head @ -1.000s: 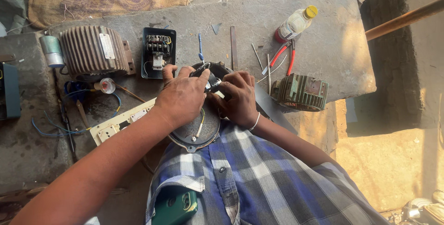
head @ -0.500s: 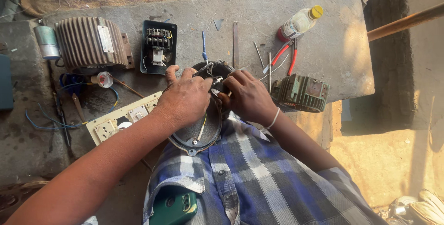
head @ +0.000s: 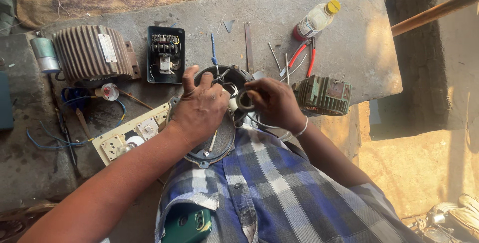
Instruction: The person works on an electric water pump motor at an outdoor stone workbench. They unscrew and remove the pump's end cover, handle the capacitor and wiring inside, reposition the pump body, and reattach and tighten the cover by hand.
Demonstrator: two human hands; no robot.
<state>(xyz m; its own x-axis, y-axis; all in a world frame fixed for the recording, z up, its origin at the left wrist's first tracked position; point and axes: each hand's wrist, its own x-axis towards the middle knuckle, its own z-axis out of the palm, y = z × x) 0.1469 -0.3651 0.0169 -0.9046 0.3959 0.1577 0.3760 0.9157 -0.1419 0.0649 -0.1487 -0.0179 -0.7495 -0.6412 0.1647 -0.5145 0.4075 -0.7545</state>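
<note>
Now lifted into plain sight at frame centre, black tape roll (head: 244, 100) pinched in right hand (head: 276, 104), left hand (head: 199, 109) pressing wires (head: 225, 89) inside open motor (head: 215, 123); taping seemingly barely begun.

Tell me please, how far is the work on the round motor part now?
Done: the round motor cover lies opened in the lap, wires exposed. In hand: the left hand steadies the wires while the right hand holds a black tape roll against them. Left: the finned motor body stands apart, not yet joined.
</note>
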